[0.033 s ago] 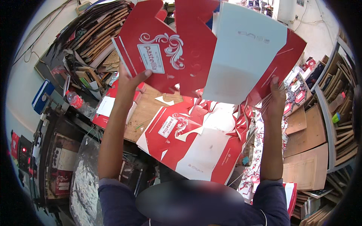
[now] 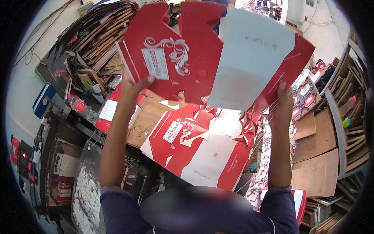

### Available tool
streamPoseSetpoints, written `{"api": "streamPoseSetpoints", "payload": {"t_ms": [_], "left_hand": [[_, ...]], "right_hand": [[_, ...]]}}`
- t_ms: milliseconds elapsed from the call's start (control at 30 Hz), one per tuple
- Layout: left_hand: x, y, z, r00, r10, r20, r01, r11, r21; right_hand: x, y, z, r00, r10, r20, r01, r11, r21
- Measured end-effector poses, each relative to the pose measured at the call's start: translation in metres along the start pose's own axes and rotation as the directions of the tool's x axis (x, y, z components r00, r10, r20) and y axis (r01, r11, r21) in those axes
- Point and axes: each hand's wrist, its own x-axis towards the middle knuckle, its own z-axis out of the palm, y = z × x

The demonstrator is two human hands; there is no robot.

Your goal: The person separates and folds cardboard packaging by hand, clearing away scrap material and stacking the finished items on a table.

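A flat, die-cut carton sheet (image 2: 243,58) in red and pale white hangs raised in front of me, held by its two sides. My left hand (image 2: 134,84) grips its left edge, the thumb lying over the red printed face. At the lower right corner my right hand (image 2: 281,103) is closed on the sheet, thumb in front and the other fingers mostly behind. Below it, a matching printed sheet (image 2: 208,162) lies on top of the wooden table (image 2: 156,103), with torn and folded red-and-white scraps (image 2: 249,128) along its far right side.
At the left stand a plastic bottle (image 2: 78,104) and a pile of red printed sheets (image 2: 103,124). Stacked boards (image 2: 101,35) fill the far left. On the right are a shelf of boards (image 2: 350,101), brown cardboard (image 2: 317,171) and a strip of red-and-white scraps (image 2: 265,167).
The held sheet has dipped slightly and its upper edge has come a little lower in view. Both hands keep their grip.
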Motion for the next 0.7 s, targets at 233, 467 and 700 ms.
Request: {"api": "streamPoseSetpoints", "payload": {"t_ms": [233,467,700], "left_hand": [[-0.039,-0.037,-0.034,0.949,-0.245,0.199,0.261,0.964,-0.057],[-0.06,-0.062,-0.008,0.938,-0.325,0.122,0.342,0.927,-0.153],[-0.053,-0.069,0.015,0.964,-0.265,0.025,0.266,0.954,-0.137]], "right_hand": [[-0.036,0.069,-0.061,0.976,0.15,0.16,-0.11,0.966,-0.232],[-0.041,0.06,-0.053,0.973,0.198,0.115,-0.182,0.973,-0.141],[-0.035,0.053,-0.049,0.991,0.122,0.046,-0.112,0.978,-0.175]]}}
